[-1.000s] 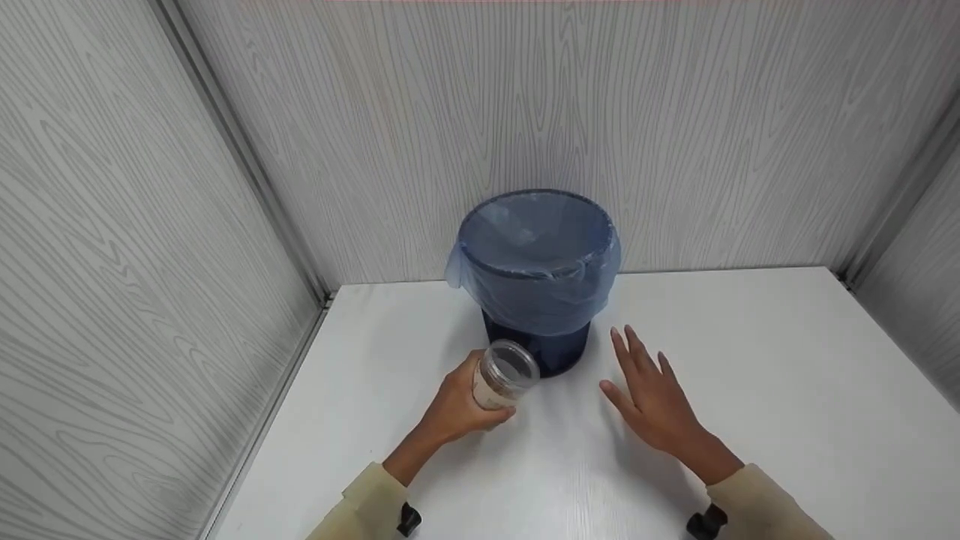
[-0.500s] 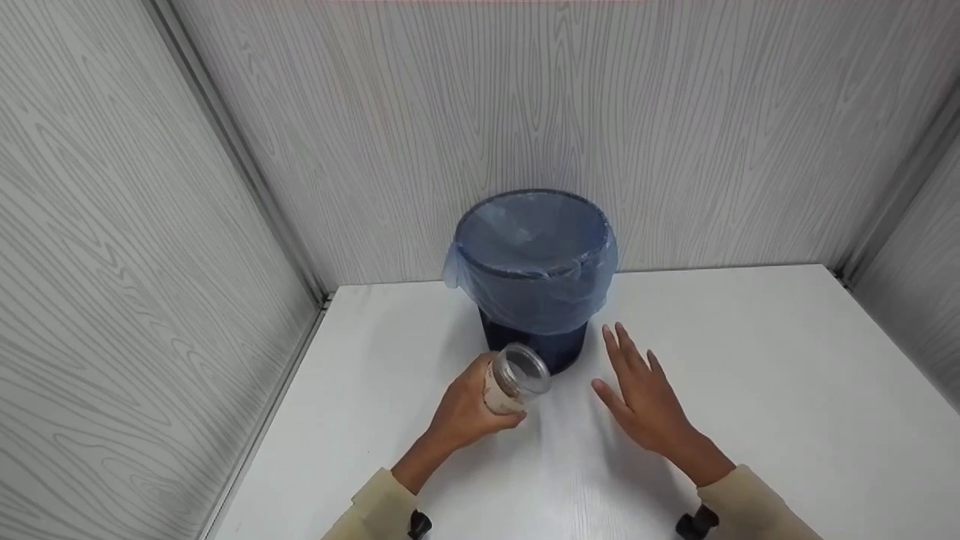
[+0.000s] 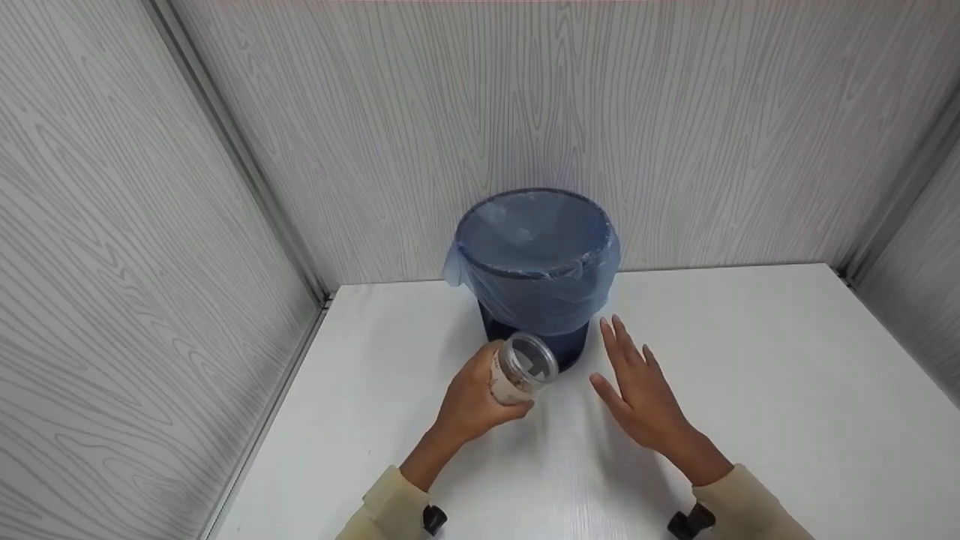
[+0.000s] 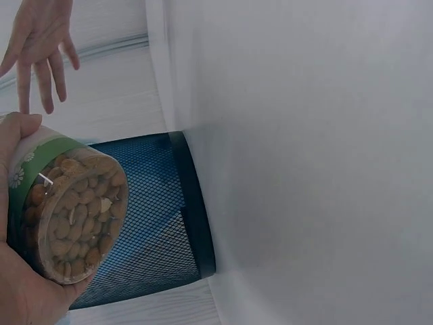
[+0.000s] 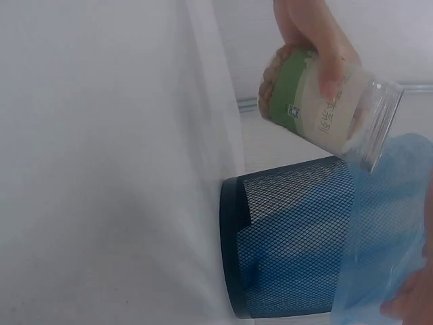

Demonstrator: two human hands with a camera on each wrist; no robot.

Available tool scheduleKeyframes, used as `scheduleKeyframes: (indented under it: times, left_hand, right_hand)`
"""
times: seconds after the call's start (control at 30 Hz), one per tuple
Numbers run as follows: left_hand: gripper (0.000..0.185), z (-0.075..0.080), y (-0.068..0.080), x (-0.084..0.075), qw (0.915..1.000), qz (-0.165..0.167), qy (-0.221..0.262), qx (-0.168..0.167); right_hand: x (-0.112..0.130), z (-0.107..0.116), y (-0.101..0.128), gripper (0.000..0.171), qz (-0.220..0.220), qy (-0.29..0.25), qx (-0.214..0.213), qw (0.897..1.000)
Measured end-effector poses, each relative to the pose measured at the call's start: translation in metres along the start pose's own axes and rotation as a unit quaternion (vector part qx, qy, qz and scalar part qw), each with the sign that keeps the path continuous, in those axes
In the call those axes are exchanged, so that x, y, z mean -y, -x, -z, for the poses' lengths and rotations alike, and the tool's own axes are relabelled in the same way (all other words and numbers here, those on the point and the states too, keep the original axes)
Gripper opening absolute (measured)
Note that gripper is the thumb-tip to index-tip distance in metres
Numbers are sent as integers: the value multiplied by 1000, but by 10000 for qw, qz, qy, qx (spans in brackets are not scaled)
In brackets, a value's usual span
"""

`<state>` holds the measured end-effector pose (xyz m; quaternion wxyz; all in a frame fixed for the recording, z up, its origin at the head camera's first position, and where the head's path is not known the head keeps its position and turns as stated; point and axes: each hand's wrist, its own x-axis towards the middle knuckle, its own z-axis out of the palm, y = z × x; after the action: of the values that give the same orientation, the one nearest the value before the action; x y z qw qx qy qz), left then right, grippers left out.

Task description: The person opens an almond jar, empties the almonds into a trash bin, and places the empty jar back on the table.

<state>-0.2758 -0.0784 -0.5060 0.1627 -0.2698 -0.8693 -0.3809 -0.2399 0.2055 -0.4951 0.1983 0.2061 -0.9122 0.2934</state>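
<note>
My left hand (image 3: pixel 472 397) grips a clear jar (image 3: pixel 512 379) around its side, tilted with its see-through top end leaning right. In the left wrist view, brown nuts (image 4: pixel 81 217) show through the jar's base. A green and white label (image 5: pixel 311 101) wraps the jar in the right wrist view. The jar is held in front of a dark mesh wastebasket (image 4: pixel 155 237), overlapping its lower part in the head view. Right of the jar, my right hand (image 3: pixel 649 397) hovers with fingers straight and spread, holding nothing.
A blue plastic liner (image 3: pixel 540 300) covers the wastebasket's rim and hangs over its outside. The basket stands on a white table (image 3: pixel 750 345) close to the wood-grain back wall (image 3: pixel 675 135). Another panel (image 3: pixel 112 262) rises along the left side.
My left hand has carried the jar to the right, and over the last half second slightly forward. My right hand has drifted a little left and forward. The wastebasket stays put.
</note>
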Motion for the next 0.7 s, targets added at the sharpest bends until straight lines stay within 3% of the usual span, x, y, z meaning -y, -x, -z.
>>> scheduleKeyframes:
  times: [0.43,0.7]
  left_hand:
    - [93,-4,-3,-6,9996,32,-141,-235]
    - [93,-5,-7,-12,9974,-364,-489,-388]
  right_hand:
    - [10,11,-7,75,-110,-325,-113,9993]
    - [16,6,-9,75,-89,-371,-175,9991]
